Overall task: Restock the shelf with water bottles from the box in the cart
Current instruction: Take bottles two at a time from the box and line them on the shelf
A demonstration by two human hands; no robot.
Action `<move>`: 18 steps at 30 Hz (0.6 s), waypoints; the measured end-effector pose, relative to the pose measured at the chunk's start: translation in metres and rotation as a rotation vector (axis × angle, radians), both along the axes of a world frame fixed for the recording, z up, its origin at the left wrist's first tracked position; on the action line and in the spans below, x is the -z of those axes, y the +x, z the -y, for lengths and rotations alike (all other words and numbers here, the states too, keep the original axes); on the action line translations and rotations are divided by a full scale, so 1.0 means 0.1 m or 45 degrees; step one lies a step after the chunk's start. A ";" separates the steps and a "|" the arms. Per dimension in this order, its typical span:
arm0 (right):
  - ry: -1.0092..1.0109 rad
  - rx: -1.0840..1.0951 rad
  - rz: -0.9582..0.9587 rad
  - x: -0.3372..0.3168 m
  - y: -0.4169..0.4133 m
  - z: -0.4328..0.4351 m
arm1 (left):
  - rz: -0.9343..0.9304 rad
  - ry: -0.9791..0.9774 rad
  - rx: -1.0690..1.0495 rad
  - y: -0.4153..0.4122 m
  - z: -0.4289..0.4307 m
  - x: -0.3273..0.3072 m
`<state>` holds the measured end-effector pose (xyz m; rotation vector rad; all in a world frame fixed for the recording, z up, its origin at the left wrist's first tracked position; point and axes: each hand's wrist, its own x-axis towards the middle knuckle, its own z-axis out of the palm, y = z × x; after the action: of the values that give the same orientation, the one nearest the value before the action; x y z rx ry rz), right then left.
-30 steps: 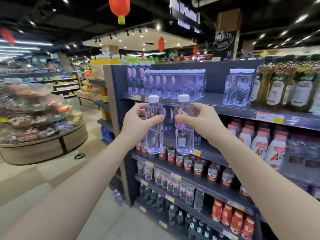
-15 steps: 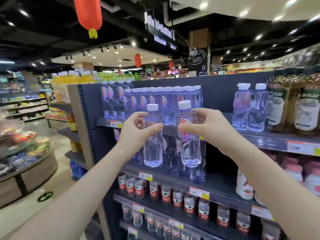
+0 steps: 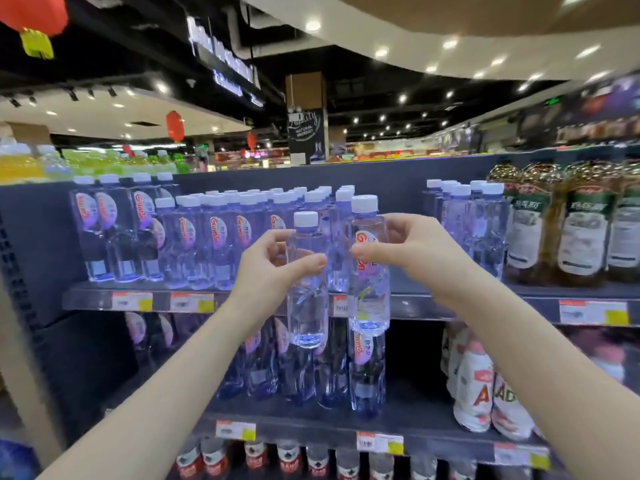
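My left hand [image 3: 273, 268] grips a clear water bottle with a white cap [image 3: 307, 299], held upright. My right hand [image 3: 414, 252] grips a second water bottle [image 3: 367, 289], its red label facing me, slightly higher than the first. Both bottles hang side by side in front of the top shelf [image 3: 433, 308], level with a gap between the rows of matching bottles [image 3: 221, 237] on the left and a smaller group [image 3: 471, 223] on the right. The cart and box are out of view.
Dark oil bottles [image 3: 571, 230] stand at the right end of the top shelf. The shelf below holds more water bottles [image 3: 311, 368] and white drink bottles [image 3: 485, 393]. Small red-labelled bottles [image 3: 291, 459] fill the lower shelf. Price tags line the shelf edges.
I have come closer to the shelving and the view has tilted up. Both hands have carried their bottles up from the second shelf's height to the top shelf's level.
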<state>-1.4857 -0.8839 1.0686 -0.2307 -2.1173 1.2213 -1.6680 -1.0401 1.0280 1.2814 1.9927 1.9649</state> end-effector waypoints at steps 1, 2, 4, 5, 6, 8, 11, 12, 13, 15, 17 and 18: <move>-0.013 0.026 -0.009 -0.03 -0.01 -0.01 | -0.002 -0.012 0.028 -0.06 -0.04 -0.01; -0.023 0.057 -0.035 -0.06 -0.03 -0.03 | -0.012 -0.028 0.060 -0.12 -0.08 -0.03; -0.047 0.120 -0.094 -0.11 -0.12 -0.10 | -0.025 -0.041 0.142 -0.22 -0.15 -0.07; -0.057 0.164 -0.118 -0.13 -0.17 -0.14 | -0.026 -0.041 0.183 -0.26 -0.18 -0.08; -0.067 0.204 -0.141 -0.14 -0.22 -0.19 | -0.032 -0.040 0.215 -0.28 -0.21 -0.10; -0.082 0.286 -0.178 -0.14 -0.32 -0.30 | -0.050 -0.040 0.271 -0.33 -0.25 -0.11; -0.071 0.355 -0.166 -0.12 -0.47 -0.50 | -0.083 -0.074 0.313 -0.40 -0.30 -0.10; -0.068 0.371 -0.143 -0.10 -0.52 -0.58 | -0.083 -0.083 0.316 -0.42 -0.32 -0.09; -0.062 0.387 -0.125 -0.08 -0.58 -0.66 | -0.083 -0.090 0.319 -0.44 -0.34 -0.08; -0.079 0.423 -0.116 -0.03 -0.71 -0.83 | -0.089 -0.111 0.334 -0.46 -0.39 -0.06; -0.102 0.448 -0.115 0.03 -0.83 -0.98 | -0.099 -0.120 0.345 -0.45 -0.43 -0.06; -0.123 0.457 -0.109 0.06 -0.88 -1.05 | -0.098 -0.120 0.348 -0.44 -0.44 -0.05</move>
<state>-1.5734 -0.7785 1.0622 -0.5652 -1.8460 1.0971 -1.7121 -0.9959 1.0333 1.5330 1.8030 1.7020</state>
